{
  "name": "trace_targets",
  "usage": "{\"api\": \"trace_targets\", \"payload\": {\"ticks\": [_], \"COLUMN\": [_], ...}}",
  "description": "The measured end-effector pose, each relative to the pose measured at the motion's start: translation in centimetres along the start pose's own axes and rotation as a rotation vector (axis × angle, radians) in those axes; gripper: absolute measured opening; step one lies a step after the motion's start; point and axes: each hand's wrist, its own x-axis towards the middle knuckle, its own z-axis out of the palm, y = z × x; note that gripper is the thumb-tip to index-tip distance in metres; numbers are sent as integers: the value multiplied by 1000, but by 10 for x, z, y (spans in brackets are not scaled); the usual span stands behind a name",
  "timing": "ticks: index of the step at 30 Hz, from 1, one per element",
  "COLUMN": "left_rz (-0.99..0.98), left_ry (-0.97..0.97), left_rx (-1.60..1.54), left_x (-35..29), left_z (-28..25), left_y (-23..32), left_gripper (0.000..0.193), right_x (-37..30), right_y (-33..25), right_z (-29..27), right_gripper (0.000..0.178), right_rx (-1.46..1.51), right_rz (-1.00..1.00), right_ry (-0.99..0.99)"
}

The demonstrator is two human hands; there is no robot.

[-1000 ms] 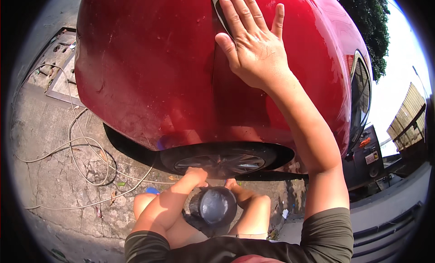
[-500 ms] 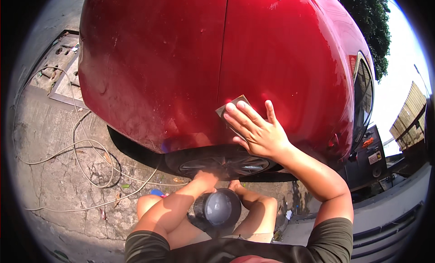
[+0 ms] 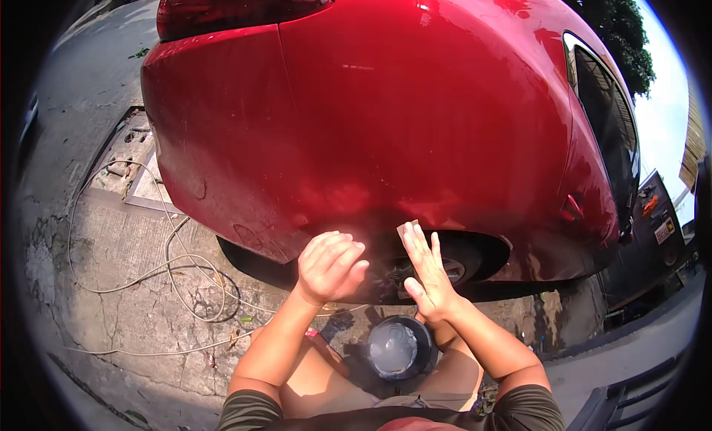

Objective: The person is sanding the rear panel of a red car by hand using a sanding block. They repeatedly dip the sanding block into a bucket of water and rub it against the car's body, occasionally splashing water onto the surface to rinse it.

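Observation:
A red car's rear side panel (image 3: 415, 127) fills the upper middle. Just in front of its lower edge, near the wheel arch, is my right hand (image 3: 432, 283). Its straight fingers lie over a small sheet of sandpaper (image 3: 406, 228), of which only a brownish edge shows. My left hand (image 3: 328, 266) is raised to its left, fingers curled and pressed together; its palm side is hidden, so I cannot see what it holds. Below the hands, between my legs, stands a dark bucket (image 3: 428, 351) with cloudy water (image 3: 393, 348) in it.
Behind my right hand is the car's wheel (image 3: 456, 264). A thin pale hose (image 3: 159, 268) loops over cracked concrete (image 3: 141, 320) at left. The tail light (image 3: 237, 8) is at upper left. Dark equipment (image 3: 653, 223) and a low wall (image 3: 630, 338) are at right.
My left hand has risen from above the bucket to the panel's lower edge. My right hand has drawn down off the panel with the sandpaper. The view has shifted, bringing the tail light in.

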Motion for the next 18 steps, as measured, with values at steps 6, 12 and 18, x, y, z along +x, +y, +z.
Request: {"api": "trace_targets", "payload": {"ticks": [6,12,18], "left_rz": [0,324,-74], "left_ry": [-251,-411,-160], "left_rx": [571,489,833], "left_x": [173,214,203], "left_z": [41,126,8], "left_y": [-34,-27,-103], "left_gripper": [95,96,116], "right_x": [-168,-235,-217], "right_y": [11,37,68], "right_z": [175,243,209], "right_gripper": [68,65,57], "right_rx": [865,1220,1178], "right_rz": [764,1140,1095], "right_ry": [185,199,340]}}
